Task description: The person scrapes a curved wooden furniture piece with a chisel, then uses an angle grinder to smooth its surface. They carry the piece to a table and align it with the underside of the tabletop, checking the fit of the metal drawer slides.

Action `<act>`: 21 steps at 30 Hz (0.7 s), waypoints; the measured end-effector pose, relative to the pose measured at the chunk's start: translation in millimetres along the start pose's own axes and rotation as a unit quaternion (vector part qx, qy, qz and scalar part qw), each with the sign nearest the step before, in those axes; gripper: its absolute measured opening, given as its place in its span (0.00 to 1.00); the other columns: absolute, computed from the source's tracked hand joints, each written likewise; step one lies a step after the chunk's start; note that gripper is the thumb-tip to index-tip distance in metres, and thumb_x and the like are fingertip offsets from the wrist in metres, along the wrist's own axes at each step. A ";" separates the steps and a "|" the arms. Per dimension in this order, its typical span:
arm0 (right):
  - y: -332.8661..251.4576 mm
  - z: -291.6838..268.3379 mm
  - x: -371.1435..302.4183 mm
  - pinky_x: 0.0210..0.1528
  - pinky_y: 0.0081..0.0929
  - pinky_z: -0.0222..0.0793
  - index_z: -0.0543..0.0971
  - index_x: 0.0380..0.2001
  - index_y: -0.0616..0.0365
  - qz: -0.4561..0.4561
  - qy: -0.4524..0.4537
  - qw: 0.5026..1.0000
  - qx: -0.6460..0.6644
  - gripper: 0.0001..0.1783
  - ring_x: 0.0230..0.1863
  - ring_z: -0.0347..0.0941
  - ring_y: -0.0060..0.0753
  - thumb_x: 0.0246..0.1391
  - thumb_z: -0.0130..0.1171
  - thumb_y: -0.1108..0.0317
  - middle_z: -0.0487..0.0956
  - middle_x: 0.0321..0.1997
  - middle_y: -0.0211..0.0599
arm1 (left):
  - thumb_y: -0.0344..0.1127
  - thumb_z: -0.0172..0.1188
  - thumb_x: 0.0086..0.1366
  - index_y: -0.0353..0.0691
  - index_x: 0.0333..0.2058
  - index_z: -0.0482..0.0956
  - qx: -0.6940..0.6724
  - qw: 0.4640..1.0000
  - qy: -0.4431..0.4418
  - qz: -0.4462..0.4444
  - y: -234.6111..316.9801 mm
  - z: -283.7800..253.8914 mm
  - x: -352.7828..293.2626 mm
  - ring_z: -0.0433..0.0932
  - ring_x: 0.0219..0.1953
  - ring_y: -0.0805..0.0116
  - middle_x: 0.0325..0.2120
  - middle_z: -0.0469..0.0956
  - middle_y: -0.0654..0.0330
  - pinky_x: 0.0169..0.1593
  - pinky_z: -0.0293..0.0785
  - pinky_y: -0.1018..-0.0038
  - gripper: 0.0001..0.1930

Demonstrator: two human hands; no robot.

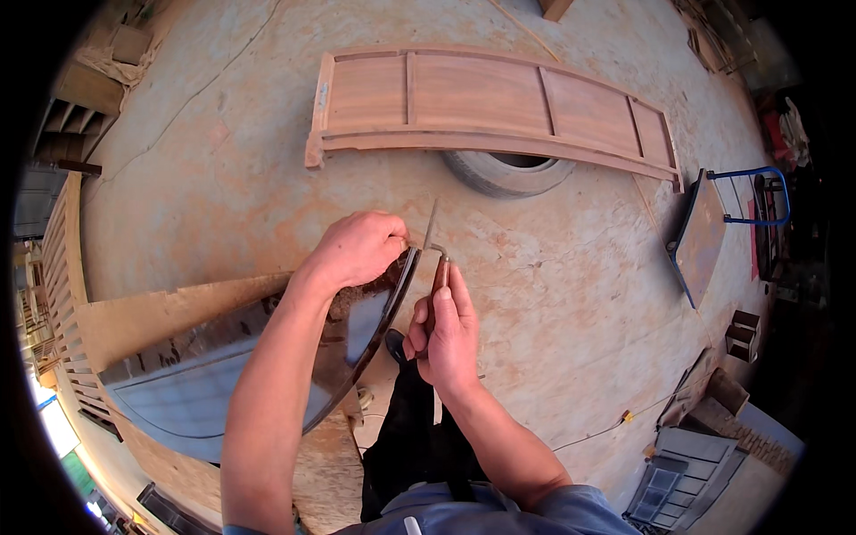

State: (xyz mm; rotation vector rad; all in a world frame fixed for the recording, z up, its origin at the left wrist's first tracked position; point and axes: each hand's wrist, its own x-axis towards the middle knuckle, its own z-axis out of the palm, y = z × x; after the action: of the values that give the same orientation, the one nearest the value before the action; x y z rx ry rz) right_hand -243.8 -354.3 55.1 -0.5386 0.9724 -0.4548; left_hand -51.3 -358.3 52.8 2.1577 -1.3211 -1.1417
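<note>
Currently the right hand (452, 343) is closed around the brown handle of a tool (442, 275), so the tool sits in the fingers, with its bent metal neck and thin blade standing out beyond them toward the far side. The blade, seen nearly edge-on, lies just right of the left hand (357, 248). That hand is narrow, its fingers curled in toward the thumb; whether it grips anything, I cannot tell, as the fingertips are partly hidden. It is over the far right corner of a grey-blue panel (187, 392) with a curved, dark edge, and this edge runs between the two forearms toward the near side. The tool is to the right of that corner, close beside it; whether they touch is unclear. A brown board (178, 314) lies along the panel's far side, and a slatted wooden frame (64, 294) stands at the left. Farther off, a long wooden door-like piece (477, 94) rests over a tyre (486, 178) on the floor (553, 348). At the right is a trolley (704, 236) with a blue handle.
</note>
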 end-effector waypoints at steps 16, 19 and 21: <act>-19.4 -22.2 -5.5 0.19 0.29 0.67 0.70 0.48 0.52 -0.064 0.014 0.994 0.083 0.14 0.17 0.64 0.26 0.71 0.41 0.57 0.70 0.26 0.30 | 0.37 0.54 0.62 0.40 0.39 0.83 -0.038 0.998 -0.025 -0.048 1.0 -0.9 -0.5 0.80 0.42 0.51 0.38 0.82 0.50 0.48 0.74 0.62 0.12; -26.7 -35.5 -11.5 0.22 0.30 0.70 0.71 0.46 0.54 -0.105 0.013 0.992 0.075 0.12 0.22 0.69 0.27 0.70 0.43 0.60 0.74 0.29 0.33 | 0.37 0.54 0.63 0.40 0.38 0.83 -0.013 1.000 0.009 -0.015 3.8 -0.2 -4.2 0.80 0.41 0.51 0.38 0.82 0.51 0.47 0.74 0.61 0.12; -34.9 -37.8 -12.3 0.25 0.29 0.71 0.71 0.46 0.55 -0.141 0.012 0.988 0.054 0.11 0.24 0.70 0.27 0.70 0.45 0.61 0.75 0.30 0.34 | 0.36 0.56 0.63 0.38 0.38 0.82 -0.029 0.994 0.103 0.005 10.8 -4.0 -15.3 0.79 0.40 0.51 0.36 0.82 0.50 0.46 0.74 0.63 0.10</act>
State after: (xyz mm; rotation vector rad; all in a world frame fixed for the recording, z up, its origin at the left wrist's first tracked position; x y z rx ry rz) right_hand -286.7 -382.7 67.4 -0.5766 0.8912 -0.7644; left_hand -57.8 -350.8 69.2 2.1578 -1.1933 -0.9131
